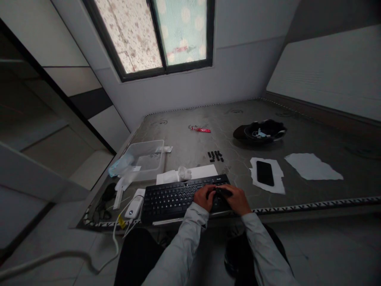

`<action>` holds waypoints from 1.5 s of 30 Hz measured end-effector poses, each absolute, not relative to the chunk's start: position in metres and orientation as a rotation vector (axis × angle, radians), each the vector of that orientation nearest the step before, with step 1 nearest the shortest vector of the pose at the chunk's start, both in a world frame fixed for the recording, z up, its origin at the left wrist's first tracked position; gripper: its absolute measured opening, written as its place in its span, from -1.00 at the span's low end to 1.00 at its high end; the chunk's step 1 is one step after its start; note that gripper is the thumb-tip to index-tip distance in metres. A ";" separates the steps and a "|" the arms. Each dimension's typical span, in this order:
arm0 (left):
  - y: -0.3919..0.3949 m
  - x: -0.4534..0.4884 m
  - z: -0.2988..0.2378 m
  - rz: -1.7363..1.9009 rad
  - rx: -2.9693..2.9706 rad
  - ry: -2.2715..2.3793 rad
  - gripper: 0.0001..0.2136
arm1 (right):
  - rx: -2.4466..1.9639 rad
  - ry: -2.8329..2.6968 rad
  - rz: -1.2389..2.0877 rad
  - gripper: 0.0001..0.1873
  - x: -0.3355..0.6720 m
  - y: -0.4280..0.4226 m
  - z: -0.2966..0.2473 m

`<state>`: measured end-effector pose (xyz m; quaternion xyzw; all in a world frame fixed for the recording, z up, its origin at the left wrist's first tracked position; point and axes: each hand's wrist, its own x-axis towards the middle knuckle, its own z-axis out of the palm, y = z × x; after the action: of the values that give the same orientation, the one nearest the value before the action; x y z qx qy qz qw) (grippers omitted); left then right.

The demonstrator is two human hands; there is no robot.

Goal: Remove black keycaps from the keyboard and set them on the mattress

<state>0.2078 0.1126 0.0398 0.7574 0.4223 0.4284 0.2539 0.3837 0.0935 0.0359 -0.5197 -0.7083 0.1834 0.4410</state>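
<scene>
Lying just left of the black keyboard [169, 198], the white device [134, 207] is best left undisturbed. My left grip [204, 197] is curled, nearly closed, over the keyboard's right part; I cannot tell whether it pinches anything. Light, straight pressure should suit this spot better than sideways force. Beyond the keyboard, toward its right end, lie small black pieces [215, 155], easily scattered by a careless sweep. My right grip [239, 198], also curled, is at that end, beside a dark shape [224, 192] I cannot confirm holding. The phone [264, 173] lies farther right.
</scene>
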 end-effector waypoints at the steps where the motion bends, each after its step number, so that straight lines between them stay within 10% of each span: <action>1: 0.113 0.208 0.039 1.173 2.057 1.142 -0.84 | -1.290 -1.749 0.446 -0.78 0.383 0.093 0.036; 45: 0.114 0.210 0.033 1.217 2.008 1.173 -0.90 | -1.360 -1.596 0.428 -0.75 0.392 0.094 0.031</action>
<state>0.2102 0.1143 0.0330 0.7397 0.4321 0.4483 0.2554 0.3925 0.0943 0.0315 -0.5575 -0.6543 0.1756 0.4799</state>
